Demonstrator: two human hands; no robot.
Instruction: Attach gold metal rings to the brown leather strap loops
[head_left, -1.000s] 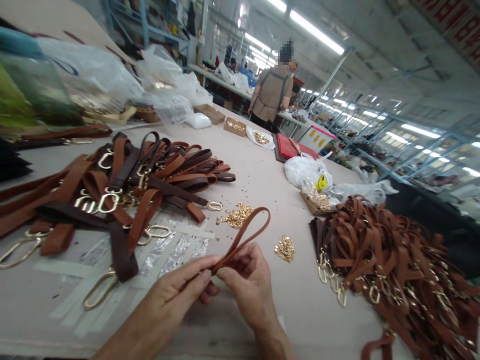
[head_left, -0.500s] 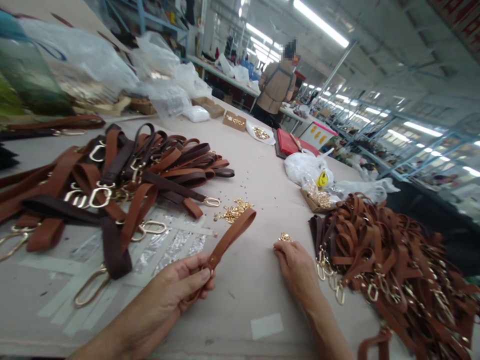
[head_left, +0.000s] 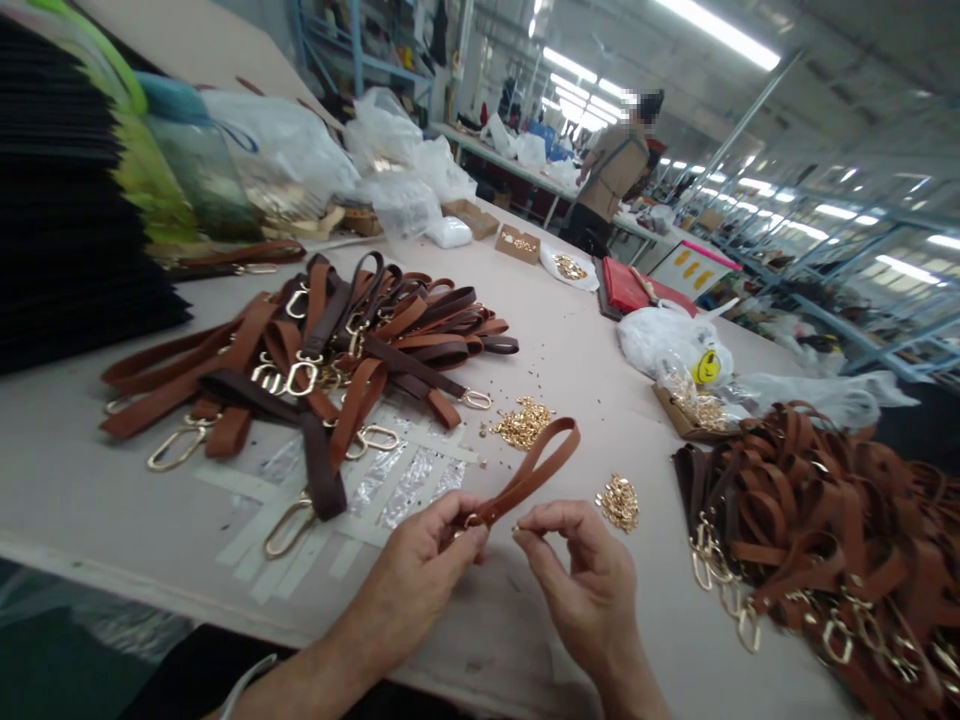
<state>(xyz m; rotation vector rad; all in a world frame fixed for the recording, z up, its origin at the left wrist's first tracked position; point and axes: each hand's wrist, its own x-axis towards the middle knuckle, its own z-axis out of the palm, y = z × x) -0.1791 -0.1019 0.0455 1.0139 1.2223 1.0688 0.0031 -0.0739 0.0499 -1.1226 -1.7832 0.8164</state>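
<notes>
Factory worktop [head_left: 570,370] strewn with straps; left hand [head_left: 427,560] pinches the looped tan strap [head_left: 529,475] at its joined ends; right hand [head_left: 592,570], just beside, grip narrow on something too small to identify.

- We see a tan leather strap loop [head_left: 529,473], folded double, its two ends pinched together low and its rounded bend raised up and away over the counter [head_left: 570,370].
- We see a tiny gold fitting [head_left: 516,527], nipped just beside the strap's ends, too small to make out.
</notes>
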